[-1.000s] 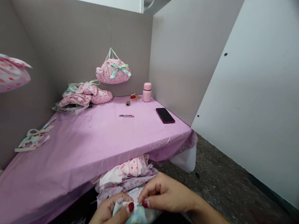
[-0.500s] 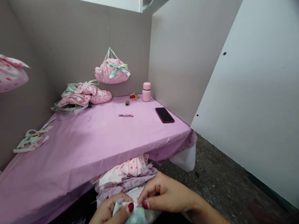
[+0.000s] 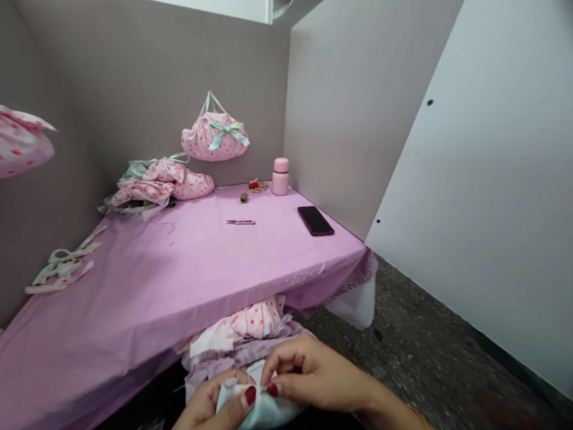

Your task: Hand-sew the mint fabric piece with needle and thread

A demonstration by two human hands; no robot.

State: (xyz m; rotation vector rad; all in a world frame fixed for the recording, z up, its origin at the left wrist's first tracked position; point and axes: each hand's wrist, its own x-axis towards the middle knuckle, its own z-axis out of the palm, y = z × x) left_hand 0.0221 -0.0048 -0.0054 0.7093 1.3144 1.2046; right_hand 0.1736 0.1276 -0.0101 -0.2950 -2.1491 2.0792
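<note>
At the bottom of the view, below the table's front edge, my left hand [image 3: 212,410] pinches a small piece of pale blue-green fabric [image 3: 262,413] between thumb and fingers. My right hand [image 3: 310,374], fingers curled and thumb pressed down, pinches the same piece from the right; the two thumbs nearly touch. Behind my hands lies a heap of pink dotted and lilac cloth [image 3: 246,335], partly under the table.
The table has a pink cover [image 3: 160,284]. On it lie a black phone [image 3: 315,220], small snips [image 3: 240,222], a pink bottle [image 3: 280,176], a thread spool [image 3: 243,198], a pile of pink cloth [image 3: 161,184] and ribbon strips [image 3: 61,267]. A pink pouch [image 3: 215,135] hangs on the grey partition.
My right hand has slid slightly left and down along the fabric, closer to my left thumb. Everything on the table is unmoved.
</note>
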